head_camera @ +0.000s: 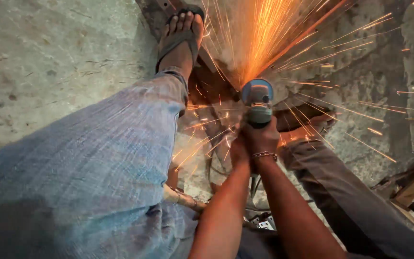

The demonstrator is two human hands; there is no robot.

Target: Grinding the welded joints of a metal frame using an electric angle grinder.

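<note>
Two hands, the left hand (pixel 239 149) and right hand (pixel 263 139), close together on one angle grinder (pixel 258 103) at centre, with one chain bracelet (pixel 264 155) on the right wrist, one sandalled foot (pixel 180 36) far left, and two trousered legs, one left and one right.

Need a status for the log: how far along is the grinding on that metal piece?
Done: nothing finished is visible. In hand: both hands, left hand and right hand, grip the grinder, sparks flying, a sandalled foot pinning the metal piece. Left: cannot tell; sparks hide the cut.
</note>
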